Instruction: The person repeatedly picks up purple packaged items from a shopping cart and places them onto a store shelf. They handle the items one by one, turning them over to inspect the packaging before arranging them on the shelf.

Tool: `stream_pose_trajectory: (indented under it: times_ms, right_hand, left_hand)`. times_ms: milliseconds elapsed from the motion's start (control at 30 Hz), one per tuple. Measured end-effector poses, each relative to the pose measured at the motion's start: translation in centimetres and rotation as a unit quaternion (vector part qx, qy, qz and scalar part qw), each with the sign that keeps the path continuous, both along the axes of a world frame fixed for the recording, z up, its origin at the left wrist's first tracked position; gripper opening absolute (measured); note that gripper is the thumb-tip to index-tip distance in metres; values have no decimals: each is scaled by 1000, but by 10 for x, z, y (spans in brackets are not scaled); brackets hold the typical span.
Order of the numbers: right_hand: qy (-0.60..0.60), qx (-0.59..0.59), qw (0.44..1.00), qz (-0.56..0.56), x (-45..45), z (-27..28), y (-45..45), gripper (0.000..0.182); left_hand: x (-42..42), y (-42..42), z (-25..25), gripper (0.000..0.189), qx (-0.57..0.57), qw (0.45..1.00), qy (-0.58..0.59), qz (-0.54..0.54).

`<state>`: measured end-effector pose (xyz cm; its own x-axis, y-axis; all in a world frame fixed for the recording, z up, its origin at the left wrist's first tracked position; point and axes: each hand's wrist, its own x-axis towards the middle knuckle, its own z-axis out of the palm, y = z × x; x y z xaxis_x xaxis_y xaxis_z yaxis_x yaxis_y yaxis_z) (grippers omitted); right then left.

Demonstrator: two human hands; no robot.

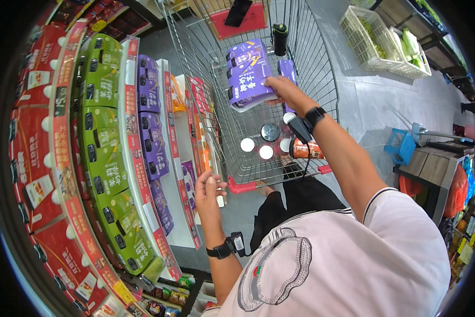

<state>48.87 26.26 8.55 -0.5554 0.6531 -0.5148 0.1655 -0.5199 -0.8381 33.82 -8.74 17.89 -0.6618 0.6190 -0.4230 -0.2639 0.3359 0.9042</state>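
My right hand point(287, 92) reaches into a wire shopping cart point(241, 185) and grips the near end of a purple multipack carton point(253, 79) with white lettering. Under and beside that hand, another purple pack point(287, 71) stands partly hidden. Nearer the cart's handle are several white-lidded containers point(266, 152), a dark round-lidded one point(270, 132) and an orange-labelled container point(305, 149). My left hand point(210, 192) is raised between the shelves and the red-cornered cart, fingers apart and holding nothing. Purple packs point(153, 144) like the gripped one line a shelf at the left.
Green packs point(104, 146) and red packs point(39, 158) fill the shelves at the left. A black bottle point(279, 39) and a dark phone-like object point(238, 12) are at the cart's far end. White vegetable crates point(374, 39) and a blue stool point(399, 146) stand at the right.
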Motion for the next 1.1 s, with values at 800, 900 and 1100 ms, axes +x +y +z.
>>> stream_pose_trajectory:
  times_ms: [800,900,1100]
  right_hand:
    - [163,103,973,125,22,152,-255,62]
    - [159,91,967,179,18,157,-259,65]
    - [250,12,961,118,3,144,-237,60]
  left_hand:
    - [-36,-33,51,70,312,937,-139,-76]
    - [-45,-52,53,70,308,941,-123,-64]
    - [-62,-87,54,77,274,954,-103,-71]
